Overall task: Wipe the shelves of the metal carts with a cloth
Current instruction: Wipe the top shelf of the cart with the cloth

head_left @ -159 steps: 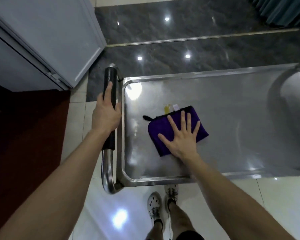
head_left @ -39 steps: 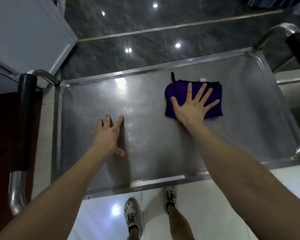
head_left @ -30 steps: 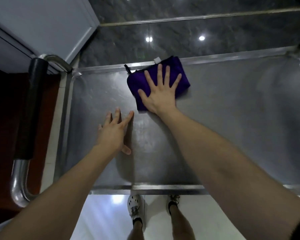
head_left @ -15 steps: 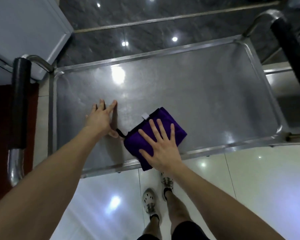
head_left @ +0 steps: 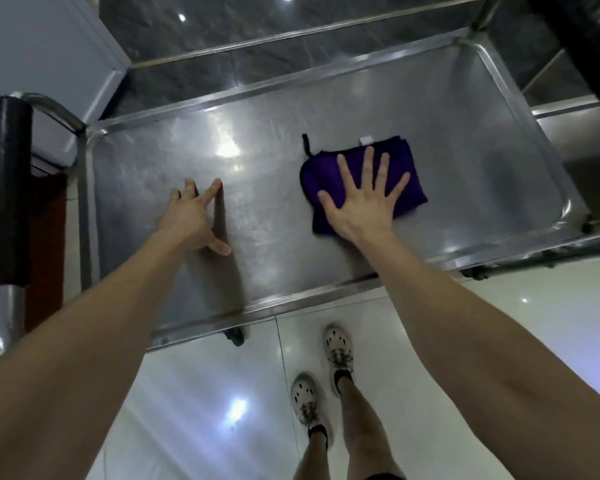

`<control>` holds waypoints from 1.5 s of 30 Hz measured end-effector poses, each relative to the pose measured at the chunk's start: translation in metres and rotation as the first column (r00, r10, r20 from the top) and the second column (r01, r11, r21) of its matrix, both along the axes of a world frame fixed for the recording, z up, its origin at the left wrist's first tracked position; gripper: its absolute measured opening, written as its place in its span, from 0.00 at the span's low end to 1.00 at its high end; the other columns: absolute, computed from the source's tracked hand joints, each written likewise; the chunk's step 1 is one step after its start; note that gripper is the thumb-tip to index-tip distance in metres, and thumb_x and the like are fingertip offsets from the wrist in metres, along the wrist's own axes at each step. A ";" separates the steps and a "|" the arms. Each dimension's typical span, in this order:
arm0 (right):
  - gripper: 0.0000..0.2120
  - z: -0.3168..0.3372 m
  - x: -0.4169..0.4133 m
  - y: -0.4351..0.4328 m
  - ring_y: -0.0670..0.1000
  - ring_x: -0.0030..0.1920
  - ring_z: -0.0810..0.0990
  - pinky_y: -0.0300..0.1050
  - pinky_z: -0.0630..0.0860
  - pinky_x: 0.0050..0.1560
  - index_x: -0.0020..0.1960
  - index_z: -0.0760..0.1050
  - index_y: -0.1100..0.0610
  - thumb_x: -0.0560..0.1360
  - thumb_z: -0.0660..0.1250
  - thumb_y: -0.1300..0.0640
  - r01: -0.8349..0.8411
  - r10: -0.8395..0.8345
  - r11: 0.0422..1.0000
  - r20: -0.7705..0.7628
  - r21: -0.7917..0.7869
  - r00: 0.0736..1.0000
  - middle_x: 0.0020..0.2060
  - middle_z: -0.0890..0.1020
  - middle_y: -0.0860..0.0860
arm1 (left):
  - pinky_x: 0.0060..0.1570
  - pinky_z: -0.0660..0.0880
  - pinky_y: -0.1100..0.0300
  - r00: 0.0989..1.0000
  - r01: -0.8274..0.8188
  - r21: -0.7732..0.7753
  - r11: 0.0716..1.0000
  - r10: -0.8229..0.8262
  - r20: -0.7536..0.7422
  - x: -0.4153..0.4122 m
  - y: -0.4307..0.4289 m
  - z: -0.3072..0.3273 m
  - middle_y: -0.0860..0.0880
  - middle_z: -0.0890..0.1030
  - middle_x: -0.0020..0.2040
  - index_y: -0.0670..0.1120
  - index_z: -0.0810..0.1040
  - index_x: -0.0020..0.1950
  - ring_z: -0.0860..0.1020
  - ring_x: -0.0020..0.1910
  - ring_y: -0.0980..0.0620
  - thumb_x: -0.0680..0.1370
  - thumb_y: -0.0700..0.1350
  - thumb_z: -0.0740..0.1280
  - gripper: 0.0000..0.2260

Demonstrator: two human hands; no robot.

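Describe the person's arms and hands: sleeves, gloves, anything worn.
The left forearm and right forearm are bare, with no sleeve in view. The left hand and right hand wear no gloves; no watch, ring or wristband shows.

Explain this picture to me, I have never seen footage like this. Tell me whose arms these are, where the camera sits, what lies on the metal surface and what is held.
There is no machine here. A person wears a camera on the head, so you look down as they do. Below is the shelf of a metal cart, with a black handle at its left end. The right hand presses a folded purple cloth flat on the shelf. The left hand rests its fingertips on bare metal. Neither hand grips anything. The person's shoes show below.
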State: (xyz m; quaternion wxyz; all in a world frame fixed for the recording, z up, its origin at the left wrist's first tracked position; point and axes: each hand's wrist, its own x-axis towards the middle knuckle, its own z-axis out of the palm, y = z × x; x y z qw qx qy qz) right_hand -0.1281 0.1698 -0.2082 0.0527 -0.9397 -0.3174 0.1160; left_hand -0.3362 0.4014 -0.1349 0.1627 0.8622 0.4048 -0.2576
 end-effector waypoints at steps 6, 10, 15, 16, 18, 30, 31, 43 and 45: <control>0.37 -0.008 -0.092 -0.039 0.61 0.87 0.41 0.78 0.42 0.80 0.87 0.52 0.39 0.82 0.49 0.26 -0.431 0.424 0.896 0.078 0.105 0.902 0.88 0.47 0.55 | 0.83 0.60 0.35 0.996 -0.044 0.003 0.999 0.044 0.077 -0.003 0.000 0.000 0.40 0.43 0.89 0.60 0.48 0.90 0.46 0.88 0.34 0.60 0.52 0.91 0.70; 0.37 -0.005 -0.126 -0.092 0.58 0.87 0.42 0.76 0.43 0.81 0.87 0.54 0.37 0.82 0.54 0.26 -0.631 0.624 0.766 0.098 0.122 0.775 0.88 0.50 0.52 | 0.84 0.57 0.36 0.948 -0.217 0.020 0.976 0.206 0.244 -0.026 -0.018 0.007 0.41 0.48 0.89 0.55 0.53 0.89 0.47 0.88 0.39 0.59 0.52 0.91 0.68; 0.56 0.011 -0.124 -0.092 0.58 0.87 0.38 0.74 0.44 0.82 0.88 0.45 0.41 0.70 0.62 0.18 -0.538 0.538 0.836 0.031 0.110 0.842 0.88 0.45 0.57 | 0.84 0.59 0.40 0.886 -0.224 0.142 0.964 0.141 0.442 -0.095 -0.078 0.005 0.44 0.64 0.85 0.53 0.64 0.85 0.61 0.85 0.40 0.77 0.52 0.80 0.40; 0.60 0.011 -0.127 -0.088 0.60 0.87 0.36 0.73 0.44 0.82 0.88 0.41 0.42 0.68 0.61 0.16 -0.485 0.484 0.873 0.022 0.044 0.875 0.87 0.42 0.60 | 0.82 0.62 0.41 0.874 -0.225 0.159 0.961 0.127 0.468 -0.114 -0.092 0.003 0.44 0.68 0.82 0.52 0.68 0.83 0.65 0.82 0.41 0.79 0.52 0.78 0.34; 0.61 0.008 -0.137 -0.082 0.64 0.86 0.35 0.73 0.42 0.82 0.88 0.38 0.45 0.69 0.60 0.16 -0.431 0.436 0.898 0.046 -0.085 0.899 0.86 0.39 0.63 | 0.74 0.70 0.43 0.865 -0.220 0.218 0.951 0.086 0.495 -0.149 -0.118 -0.006 0.44 0.78 0.71 0.49 0.78 0.75 0.74 0.72 0.40 0.81 0.51 0.75 0.23; 0.34 0.034 -0.231 -0.053 0.57 0.79 0.71 0.61 0.56 0.84 0.79 0.73 0.50 0.75 0.77 0.58 -0.454 0.493 0.842 -0.075 0.291 0.867 0.77 0.76 0.54 | 0.81 0.64 0.50 0.849 -0.211 -0.250 0.945 0.304 0.432 -0.211 -0.131 -0.022 0.49 0.72 0.82 0.52 0.74 0.81 0.67 0.82 0.48 0.76 0.33 0.63 0.33; 0.32 0.042 -0.238 -0.052 0.57 0.75 0.75 0.59 0.60 0.82 0.77 0.76 0.50 0.74 0.77 0.61 -0.406 0.470 0.840 -0.107 0.360 0.876 0.73 0.80 0.53 | 0.79 0.70 0.50 0.771 -0.272 -0.353 0.895 0.422 0.476 -0.216 -0.133 -0.016 0.50 0.78 0.77 0.53 0.76 0.79 0.74 0.77 0.49 0.77 0.32 0.63 0.32; 0.41 0.077 -0.304 -0.162 0.42 0.61 0.80 0.42 0.81 0.59 0.80 0.65 0.40 0.73 0.77 0.32 -0.038 0.324 0.861 -0.490 0.507 0.809 0.66 0.81 0.39 | 0.52 0.82 0.52 0.457 -0.138 -0.814 0.565 0.765 0.454 -0.227 -0.255 0.028 0.50 0.88 0.58 0.52 0.84 0.67 0.86 0.59 0.47 0.76 0.48 0.82 0.21; 0.44 0.073 -0.307 -0.189 0.45 0.65 0.80 0.47 0.84 0.60 0.81 0.62 0.38 0.71 0.75 0.28 0.034 0.349 0.867 -0.654 0.497 0.671 0.69 0.78 0.38 | 0.55 0.85 0.51 0.501 -0.126 -0.788 0.603 0.724 0.474 -0.237 -0.268 0.031 0.50 0.88 0.60 0.52 0.82 0.68 0.86 0.60 0.48 0.76 0.45 0.82 0.21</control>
